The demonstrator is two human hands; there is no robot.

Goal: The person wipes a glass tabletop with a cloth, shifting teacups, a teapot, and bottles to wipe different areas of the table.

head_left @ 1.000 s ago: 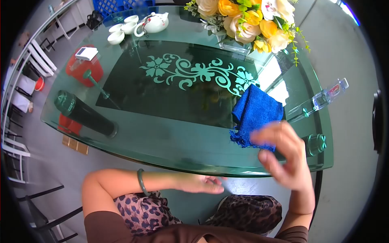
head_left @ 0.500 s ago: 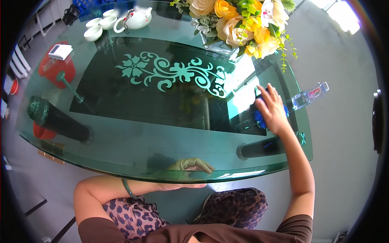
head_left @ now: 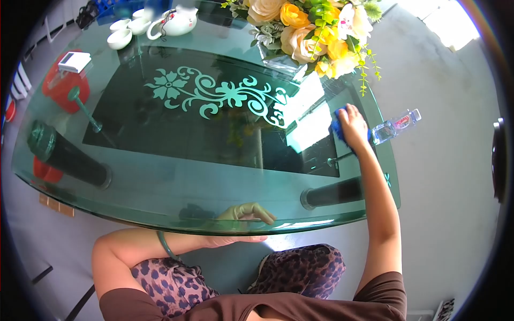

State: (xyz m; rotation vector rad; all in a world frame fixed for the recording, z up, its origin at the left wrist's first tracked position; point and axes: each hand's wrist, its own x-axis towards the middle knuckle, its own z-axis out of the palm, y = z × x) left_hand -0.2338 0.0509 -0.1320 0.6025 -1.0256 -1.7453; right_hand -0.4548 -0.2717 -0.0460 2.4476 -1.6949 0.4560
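Observation:
My right hand (head_left: 354,126) is closed on a fluffy blue cleaning cloth (head_left: 337,126), pressed against the glass tabletop (head_left: 235,190) at its right side. The cloth is partly covered by my fingers. Just right of that hand, a clear bottle (head_left: 395,127) with a red and white label lies on its side at the table's edge. My left hand (head_left: 235,240) rests at the near edge of the table, its fingers loosely stretched out and partly hidden by the rim. A curved image of a hand shows in the glass above it.
A flower arrangement (head_left: 316,40) stands at the back right. A white teapot (head_left: 179,22) and several white cups (head_left: 119,38) sit at the back left. Near the left edge is a small white device (head_left: 74,62). Beneath the glass are dark table legs (head_left: 67,155) and a red stool (head_left: 65,96).
My right hand has moved slightly away from me with the cloth, its fingers now more gathered around it. My left hand has stayed at the table edge. The whole view has shifted slightly.

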